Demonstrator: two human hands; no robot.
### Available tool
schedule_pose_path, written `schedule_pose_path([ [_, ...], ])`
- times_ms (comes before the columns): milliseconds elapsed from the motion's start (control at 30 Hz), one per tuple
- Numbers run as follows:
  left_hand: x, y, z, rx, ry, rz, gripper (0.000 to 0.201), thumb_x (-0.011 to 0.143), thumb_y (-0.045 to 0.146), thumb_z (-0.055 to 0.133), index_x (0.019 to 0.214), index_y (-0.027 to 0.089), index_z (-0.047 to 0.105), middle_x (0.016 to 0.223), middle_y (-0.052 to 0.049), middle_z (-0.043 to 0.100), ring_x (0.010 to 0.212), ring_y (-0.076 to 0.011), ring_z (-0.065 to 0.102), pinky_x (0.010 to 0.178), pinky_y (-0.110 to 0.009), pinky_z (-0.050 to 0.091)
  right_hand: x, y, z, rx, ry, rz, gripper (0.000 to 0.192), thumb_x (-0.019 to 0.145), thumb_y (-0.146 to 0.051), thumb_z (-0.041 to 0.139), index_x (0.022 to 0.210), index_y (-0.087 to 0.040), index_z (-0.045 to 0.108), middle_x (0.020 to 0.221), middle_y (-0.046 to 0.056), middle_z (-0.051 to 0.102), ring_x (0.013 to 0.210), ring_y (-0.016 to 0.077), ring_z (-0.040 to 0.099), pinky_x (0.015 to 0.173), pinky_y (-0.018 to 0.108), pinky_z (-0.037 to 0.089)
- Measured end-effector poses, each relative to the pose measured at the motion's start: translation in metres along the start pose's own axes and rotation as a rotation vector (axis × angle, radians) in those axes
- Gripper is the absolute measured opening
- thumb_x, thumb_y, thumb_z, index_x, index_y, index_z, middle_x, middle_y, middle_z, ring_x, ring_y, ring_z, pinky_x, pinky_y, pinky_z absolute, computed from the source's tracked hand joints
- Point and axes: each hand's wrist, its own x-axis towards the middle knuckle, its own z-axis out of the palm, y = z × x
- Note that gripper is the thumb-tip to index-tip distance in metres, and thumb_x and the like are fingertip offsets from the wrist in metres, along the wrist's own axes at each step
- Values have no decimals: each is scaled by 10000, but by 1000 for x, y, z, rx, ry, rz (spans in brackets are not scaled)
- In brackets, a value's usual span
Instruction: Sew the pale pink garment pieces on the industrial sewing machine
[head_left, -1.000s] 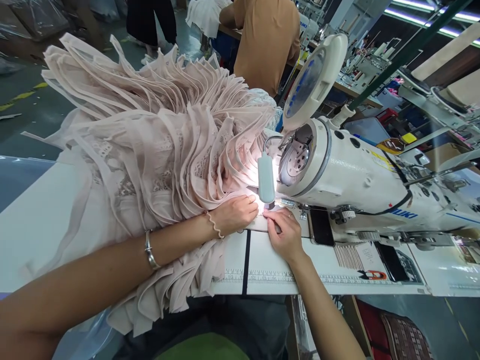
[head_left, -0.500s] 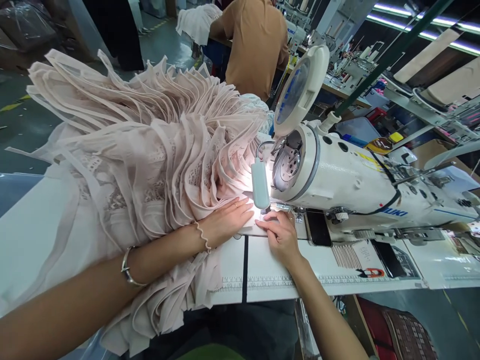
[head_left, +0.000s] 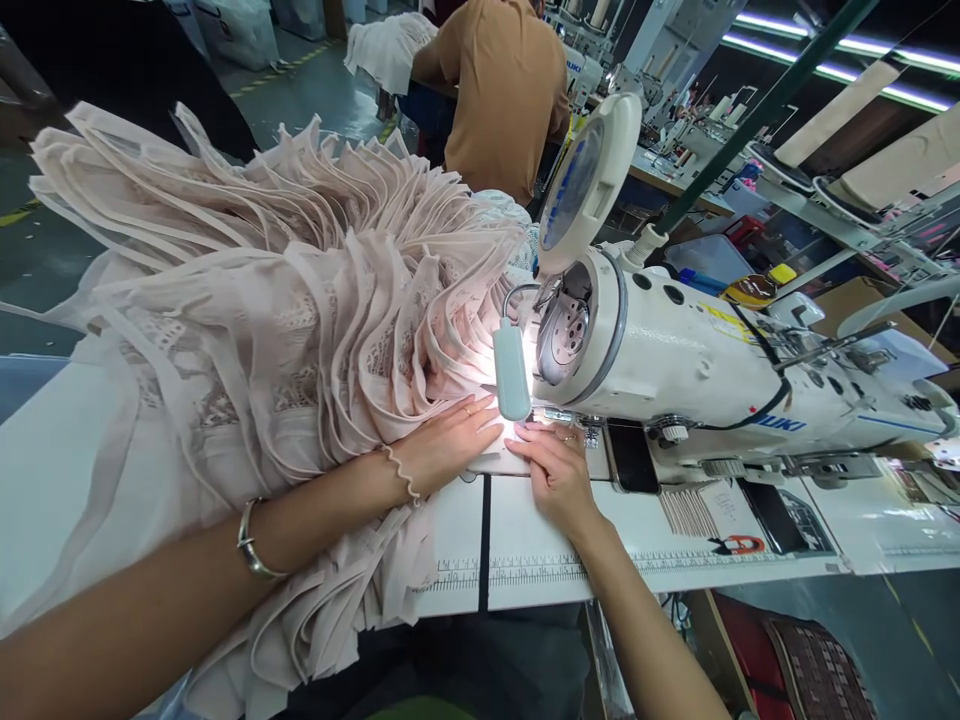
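A long heap of pale pink lace-trimmed fabric pieces (head_left: pixel 300 310) covers the left of the sewing table. My left hand (head_left: pixel 452 443) lies flat at the right edge of this heap, fingers stretched toward the needle area. Close by, my right hand (head_left: pixel 556 468) has its fingers bent together at a brightly lit edge of the fabric, beside the presser foot; the exact grip is partly hidden. The white sewing machine (head_left: pixel 667 345) stands above and to the right. A small pale green lamp (head_left: pixel 512 372) hangs in front of the needle and hides it.
On the table are a dark phone (head_left: pixel 632 455), orange-handled thread snips (head_left: pixel 739 544) and a ruler strip (head_left: pixel 525 567) along the front edge. A co-worker in a brown shirt (head_left: pixel 502 95) sits beyond. A raised round cover (head_left: pixel 590 185) stands above the machine head.
The whole view has shifted slightly. My right hand's fingers have drawn flatter and closer together by the presser foot, while my left hand stays laid on the fabric.
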Motion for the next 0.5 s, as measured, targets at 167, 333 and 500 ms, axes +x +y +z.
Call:
schedule_pose_path([
  [167,1,-2,3,26,29,2,228,982,106,418,1164,133,553,1275,-136,584,1219,-241,519,1016,-379,443,1,0,1,-24,-25,-1,407,878,-16,424,1037,-224,736,1105,25,747,1074,169,661,947,335,502],
  [333,2,-1,3,121,105,-13,192,997,148,417,1056,133,600,1073,-108,628,1060,-235,548,866,-334,461,2,-1,3,-64,-35,26,429,855,-5,406,1036,-212,734,1116,29,740,1059,170,661,877,300,509],
  [500,1,1,1,232,215,22,253,998,108,399,872,152,614,835,-47,590,859,-195,516,782,-297,403,4,0,4,-89,-86,72,443,852,-17,402,1082,-209,727,1133,50,726,1070,179,647,902,309,489],
])
